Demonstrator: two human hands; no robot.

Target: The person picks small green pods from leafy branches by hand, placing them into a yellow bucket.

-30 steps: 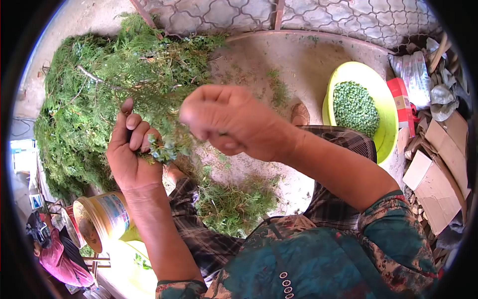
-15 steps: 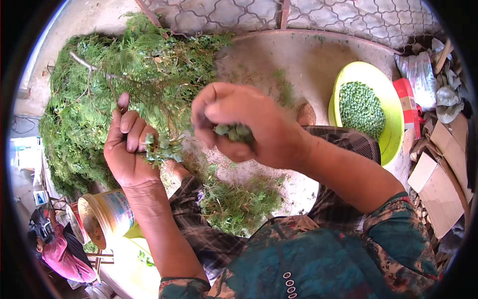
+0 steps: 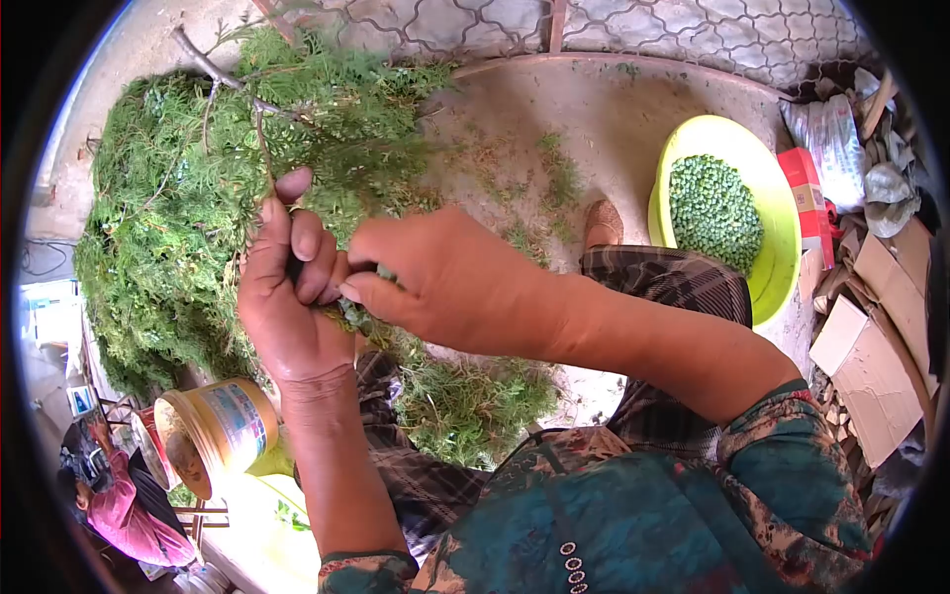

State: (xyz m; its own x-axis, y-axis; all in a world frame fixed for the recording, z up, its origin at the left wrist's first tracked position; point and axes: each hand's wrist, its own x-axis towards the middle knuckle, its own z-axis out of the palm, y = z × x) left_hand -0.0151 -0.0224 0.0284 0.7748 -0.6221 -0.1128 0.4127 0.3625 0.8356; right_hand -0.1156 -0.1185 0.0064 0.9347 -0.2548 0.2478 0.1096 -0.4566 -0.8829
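Observation:
My left hand (image 3: pixel 302 287) is closed round a thin green branch (image 3: pixel 213 74), whose bare brown stem rises up and left from the fingers. My right hand (image 3: pixel 435 282) presses its bent fingers against the left ones, and a little green shows between its thumb and fingers. A bit of sprig (image 3: pixel 351 315) pokes out below the two hands. Behind them lies a large heap of feathery green branches (image 3: pixel 148 228). To the right, a yellow-green basin (image 3: pixel 782 223) holds many small green cones (image 3: pixel 714 210).
Loose clippings (image 3: pixel 475 396) lie on the floor between my knees. A yellow bucket (image 3: pixel 218 431) lies tipped at the lower left, near a person in pink (image 3: pixel 139 515). Cardboard (image 3: pixel 871 381) and a red box (image 3: pixel 807 198) are at the right. A metal lattice (image 3: pixel 673 30) runs behind.
My right hand has moved left and down to meet my left hand, which has shifted slightly right with the branch. The green pieces seen in the right hand are now mostly hidden.

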